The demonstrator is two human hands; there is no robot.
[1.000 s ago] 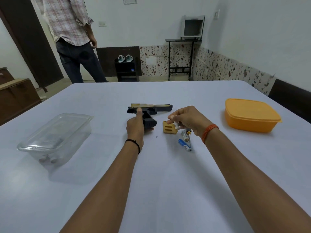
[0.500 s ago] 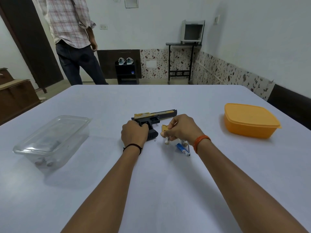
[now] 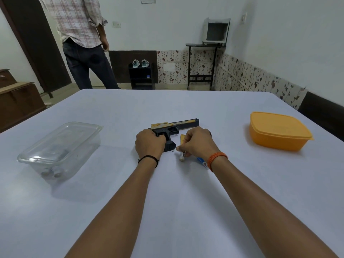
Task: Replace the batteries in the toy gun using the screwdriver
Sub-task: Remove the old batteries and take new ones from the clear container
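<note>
Our left hand (image 3: 149, 144) grips the toy gun (image 3: 174, 127); beside it, our right hand (image 3: 197, 144) pinches a battery (image 3: 182, 155). Since the earlier frame, that battery has left the table.

White battery (image 3: 182, 155): partial print "Hey".

Bare table (image 3: 186, 211) near the person — clear tub (image 3: 59, 149) left, orange box (image 3: 279, 133) right

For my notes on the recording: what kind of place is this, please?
Probably a plain room in a home or small office, not a workshop. A large white table fills it, a low black shoe rack holds sandals by the wall, and floral tiles line the wall's lower part.
</note>
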